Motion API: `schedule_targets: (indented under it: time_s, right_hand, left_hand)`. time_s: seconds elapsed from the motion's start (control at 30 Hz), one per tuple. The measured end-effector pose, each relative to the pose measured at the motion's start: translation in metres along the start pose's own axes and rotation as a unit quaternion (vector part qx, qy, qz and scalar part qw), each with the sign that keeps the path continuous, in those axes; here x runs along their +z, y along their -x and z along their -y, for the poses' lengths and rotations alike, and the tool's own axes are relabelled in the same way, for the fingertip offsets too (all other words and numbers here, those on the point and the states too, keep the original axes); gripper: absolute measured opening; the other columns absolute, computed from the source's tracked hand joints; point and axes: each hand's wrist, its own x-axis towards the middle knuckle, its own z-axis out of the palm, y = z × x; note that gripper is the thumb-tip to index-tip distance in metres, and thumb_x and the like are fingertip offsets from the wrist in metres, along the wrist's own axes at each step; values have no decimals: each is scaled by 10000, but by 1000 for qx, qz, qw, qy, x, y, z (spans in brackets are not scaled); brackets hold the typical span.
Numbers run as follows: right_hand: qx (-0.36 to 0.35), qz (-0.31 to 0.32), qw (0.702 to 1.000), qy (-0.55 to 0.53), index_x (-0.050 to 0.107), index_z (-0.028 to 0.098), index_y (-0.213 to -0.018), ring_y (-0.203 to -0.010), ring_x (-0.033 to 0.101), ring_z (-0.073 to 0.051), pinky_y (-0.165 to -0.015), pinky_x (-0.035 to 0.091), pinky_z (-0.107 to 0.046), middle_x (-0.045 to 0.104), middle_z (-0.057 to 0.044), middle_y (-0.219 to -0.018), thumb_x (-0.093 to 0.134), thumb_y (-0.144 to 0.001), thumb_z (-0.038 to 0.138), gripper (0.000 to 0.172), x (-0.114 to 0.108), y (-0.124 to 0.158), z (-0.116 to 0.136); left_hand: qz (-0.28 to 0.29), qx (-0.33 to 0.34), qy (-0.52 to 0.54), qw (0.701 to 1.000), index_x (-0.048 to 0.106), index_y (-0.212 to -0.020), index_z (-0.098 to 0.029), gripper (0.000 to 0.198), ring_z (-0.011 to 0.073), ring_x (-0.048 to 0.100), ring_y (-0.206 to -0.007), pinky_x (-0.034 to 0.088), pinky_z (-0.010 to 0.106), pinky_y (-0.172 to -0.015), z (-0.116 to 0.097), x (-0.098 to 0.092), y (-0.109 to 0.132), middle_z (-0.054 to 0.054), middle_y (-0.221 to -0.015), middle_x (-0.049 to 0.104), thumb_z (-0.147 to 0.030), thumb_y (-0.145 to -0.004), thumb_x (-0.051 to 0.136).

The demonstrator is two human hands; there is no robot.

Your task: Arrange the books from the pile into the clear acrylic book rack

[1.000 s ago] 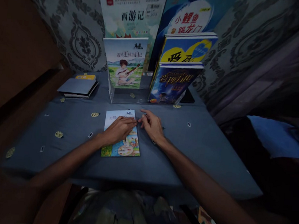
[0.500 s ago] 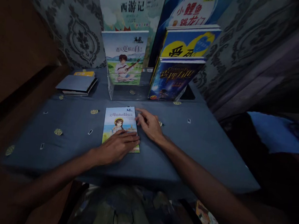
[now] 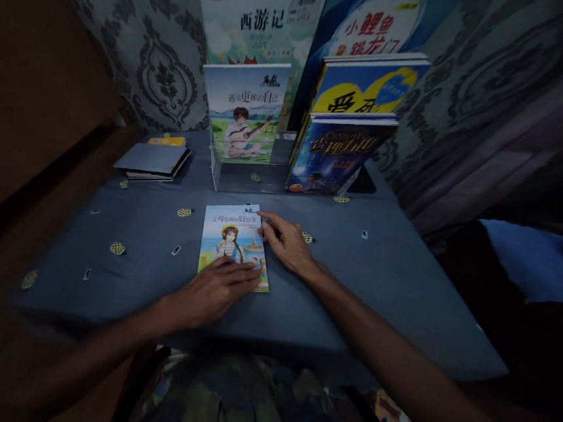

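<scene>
A closed paperback book lies flat on the cloth in front of me, its cover showing a drawn figure in a yellow hat. My left hand rests across the book's lower part with its fingers stretched out flat, hiding part of the cover. At the upper right edge of the book is my right hand. Its index finger reaches to the cover's corner and the thumb is close to the side edge; the other fingers are bent. Whether it lifts the cover cannot be made out.
Behind the book, a clear acrylic stand holds upright books, among them a guitar-player book and a dark blue book. A small stack of books lies at the left back. A dark flat object is beside the stand.
My left hand has slid slightly toward me, uncovering more of the cover. My right index finger has come onto the book's upper right corner. The whole view has shifted a little.
</scene>
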Motion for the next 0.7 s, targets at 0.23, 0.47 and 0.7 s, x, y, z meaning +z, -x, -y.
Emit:
schedule_targets:
  time_s: [0.23,0.47,0.7]
  right_hand:
    - [4,9,1000,12,629,180,-1270,-653,647,-181,-618,478,-287,732,-42,-810,444,-963,278,372,0,-1,0]
    - [2,12,999,33,629,173,-1271,-614,612,-171,-606,451,-281,741,-40,-814,447,-967,291,374,0,-2,-2]
    - [11,20,999,35,637,186,-1269,-625,623,-176,-617,469,-287,755,-50,-844,462,-961,288,369,1,-1,-4]
  left_hand:
    - [-70,-112,-29,991,595,-1326,-215,372,222,588,-1267,470,430,-1018,84,-7,7,102,-1375,622,-224,-1011,397]
    - [-82,-209,-18,974,621,-1303,-179,403,243,587,-1273,480,450,-1041,133,-17,11,113,-1381,613,-284,-996,381]
    - [-108,-152,-39,982,652,-1245,-196,348,251,583,-1279,454,481,-1039,109,-15,31,117,-1314,663,-247,-999,411]
